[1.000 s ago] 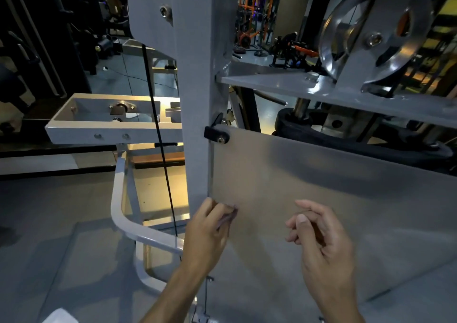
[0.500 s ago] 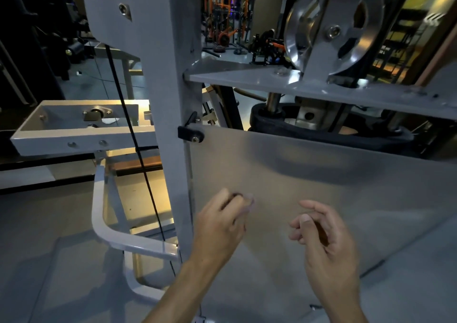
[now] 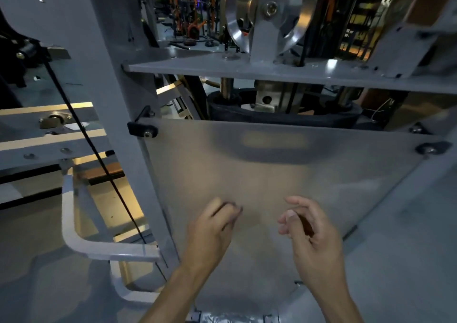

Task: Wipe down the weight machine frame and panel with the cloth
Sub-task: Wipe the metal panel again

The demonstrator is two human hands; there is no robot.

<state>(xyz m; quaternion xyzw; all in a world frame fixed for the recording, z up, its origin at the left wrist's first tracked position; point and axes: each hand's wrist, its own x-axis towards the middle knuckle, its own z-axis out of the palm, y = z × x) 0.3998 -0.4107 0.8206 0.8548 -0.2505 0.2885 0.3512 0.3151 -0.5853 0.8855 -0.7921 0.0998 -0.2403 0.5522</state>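
Both hands are raised in front of the frosted panel of the weight machine, low on its face. The left hand has its fingers curled inward, the fingertips bunched at or against the panel surface. Something small and greyish shows at those fingertips, but it is too blurred to tell whether it is a bit of cloth; so the grip of this hand is drawn together, and whether it pinches anything I cannot tell. No cloth can be made out plainly anywhere in the view.

The right hand hangs just beside the left, apart from it, in front of the panel. Its fingers are loosely bent and spread, the thumb standing away from them, and its grip holds nothing. Whether it touches the panel cannot be told.

The panel is fixed to the grey frame upright by a black bracket at its upper left corner and another bracket at the upper right. Above the panel a grey crossbar runs across, carrying a shiny pulley wheel. Between crossbar and panel the top of the dark weight stack shows. A black cable runs slantwise down the left of the upright, past a white curved tube near the floor.
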